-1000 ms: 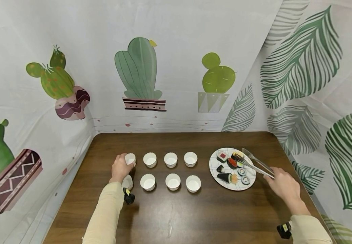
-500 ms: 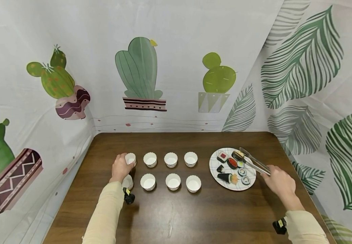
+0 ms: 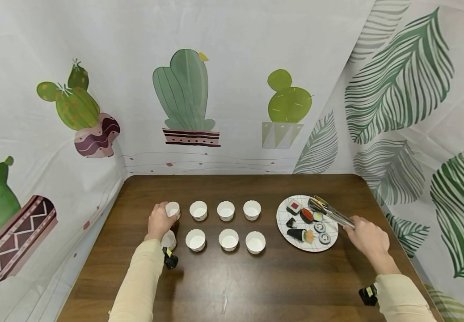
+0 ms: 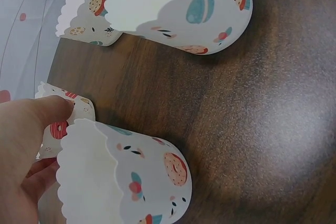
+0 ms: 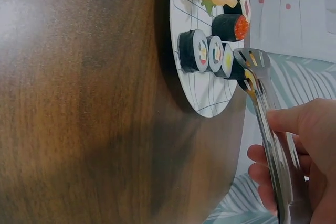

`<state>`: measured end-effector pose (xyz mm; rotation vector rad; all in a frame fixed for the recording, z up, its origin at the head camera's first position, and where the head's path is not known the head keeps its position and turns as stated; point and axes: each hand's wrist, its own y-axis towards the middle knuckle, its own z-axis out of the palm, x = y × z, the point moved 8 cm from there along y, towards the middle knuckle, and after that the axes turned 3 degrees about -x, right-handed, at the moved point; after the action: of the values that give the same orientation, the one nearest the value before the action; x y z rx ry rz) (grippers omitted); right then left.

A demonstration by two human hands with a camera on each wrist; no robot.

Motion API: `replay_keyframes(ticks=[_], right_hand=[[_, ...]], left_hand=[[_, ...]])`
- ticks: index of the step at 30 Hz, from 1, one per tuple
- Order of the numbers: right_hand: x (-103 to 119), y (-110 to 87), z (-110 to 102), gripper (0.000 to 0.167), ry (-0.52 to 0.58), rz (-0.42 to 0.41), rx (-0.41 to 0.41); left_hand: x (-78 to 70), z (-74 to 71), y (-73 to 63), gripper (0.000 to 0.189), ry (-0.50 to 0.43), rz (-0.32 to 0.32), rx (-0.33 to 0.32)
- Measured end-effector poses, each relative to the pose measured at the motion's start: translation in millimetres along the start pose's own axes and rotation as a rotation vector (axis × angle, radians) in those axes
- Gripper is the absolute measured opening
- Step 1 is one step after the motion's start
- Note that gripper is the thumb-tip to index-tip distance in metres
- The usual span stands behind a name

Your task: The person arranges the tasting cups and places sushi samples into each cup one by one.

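Observation:
At the left end of the back row, my left hand (image 3: 159, 222) grips a white scalloped paper baking cup (image 3: 173, 209); in the left wrist view, the thumb presses on its printed side. My right hand (image 3: 369, 240) holds metal tongs (image 3: 336, 216), fingers and thumb wrapped around the arms. The tongs' heads are squeezed together over the back right of a round white plate (image 3: 283, 220). Between them shows a bit of yellow and black sushi (image 5: 250, 80), mostly hidden. Other pieces on the plate include a red-topped roll (image 3: 306, 215) and a dark hand roll (image 3: 295, 234).
Several more white baking cups stand in two rows, among them a back cup (image 3: 198, 210) and a front cup (image 3: 255, 243). One front cup (image 3: 169, 241) is partly behind the left wrist. The brown wooden table (image 3: 224, 286) meets a printed cloth backdrop (image 3: 232, 89).
The tongs' arms, spread a second ago, have come together over the back right of the plate. My right hand has shifted slightly left. The left hand stays on its cup.

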<state>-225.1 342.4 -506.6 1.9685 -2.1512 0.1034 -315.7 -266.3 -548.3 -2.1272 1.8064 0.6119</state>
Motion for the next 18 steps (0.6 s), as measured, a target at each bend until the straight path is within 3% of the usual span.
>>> replay_keyframes(ticks=[18], right_hand=[[2.6,1.5,-6.2,0.037,-0.009,-0.006,0.0]], left_hand=[[0.1,-0.5,-0.3,0.062,-0.008,0.001,0.006]])
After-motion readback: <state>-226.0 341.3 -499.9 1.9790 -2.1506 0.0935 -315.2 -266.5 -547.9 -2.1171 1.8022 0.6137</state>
